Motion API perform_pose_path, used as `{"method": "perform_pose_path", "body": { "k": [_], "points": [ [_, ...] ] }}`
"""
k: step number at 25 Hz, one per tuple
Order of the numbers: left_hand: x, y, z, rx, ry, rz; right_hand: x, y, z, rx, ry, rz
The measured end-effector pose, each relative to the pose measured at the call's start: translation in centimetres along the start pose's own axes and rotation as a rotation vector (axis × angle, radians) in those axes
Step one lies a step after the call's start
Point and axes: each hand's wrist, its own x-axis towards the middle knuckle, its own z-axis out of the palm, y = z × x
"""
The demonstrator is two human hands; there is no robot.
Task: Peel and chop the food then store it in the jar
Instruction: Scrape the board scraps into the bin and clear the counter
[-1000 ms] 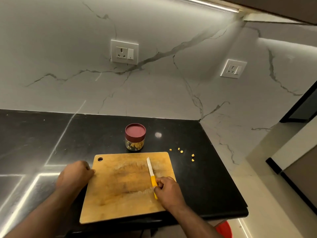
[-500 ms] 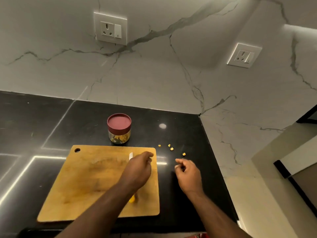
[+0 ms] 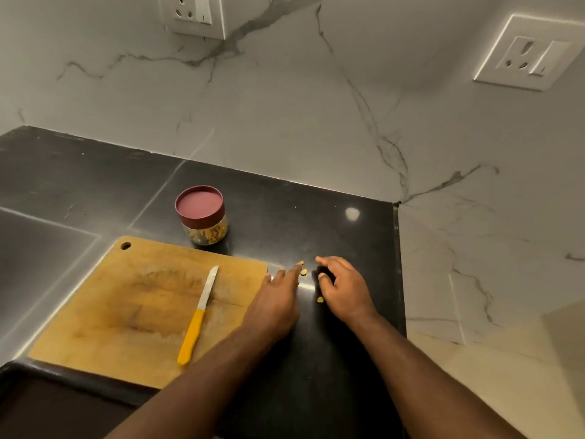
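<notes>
A person is leaning over a black countertop (image 3: 95, 191), both hands working just to the right of a wooden cutting board (image 3: 120, 305). The left hand (image 3: 278, 296) is lying flat with fingers stretched out straight, its fingertips touching small yellow food pieces (image 3: 303, 272) scattered on the counter beside the board's far right corner. The right hand (image 3: 343, 288) is sitting a little farther right of the board, fingers curling loosely inward; whether they are pinching a piece cannot be told. Another yellow piece (image 3: 320, 300) is lying between the two hands. A yellow-handled knife (image 3: 198, 315) is resting on the board, blade pointing away. The jar (image 3: 202, 215), capped with a maroon lid and holding chopped yellow food, is standing just behind the board's far edge.
</notes>
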Motion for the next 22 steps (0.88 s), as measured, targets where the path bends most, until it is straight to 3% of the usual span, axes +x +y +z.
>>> {"method": "perform_pose_path", "body": {
  "k": [2, 4, 8, 11, 13, 16, 22],
  "points": [
    [-1.1, 0.0, -0.8, -0.232, 0.146, -0.083, 2.0, -0.2, 1.2, -0.029, -0.120, -0.087],
    [-1.7, -0.3, -1.9, -0.281, 0.240, -0.158, 3.3, -0.4, 2.6, -0.123, -0.249, -0.191],
    [-2.7, -1.3, -2.7, -0.388, 0.285, -0.287, 0.7, -0.8, 2.6, -0.117, -0.353, -0.399],
    [-3.7, -1.4, -1.9, -0.704, 0.284, -0.373, -4.2, -0.3, 1.1, -0.009, -0.394, -0.515],
    [-4.6, -1.0, -1.4, -0.873, 0.278, -0.430, -4.3, 0.5, -0.1, 0.132, -0.234, -0.410],
    [-5.8, -0.7, -1.3, -1.079, 0.280, -0.521, -1.8, 1.6, -1.4, 0.220, -0.029, -0.105],
    [-7.8, -0.8, -2.0, -1.246, 0.277, -0.600, -6.5, -3.6, 3.0, 0.369, -0.221, -0.100]
  ]
}}
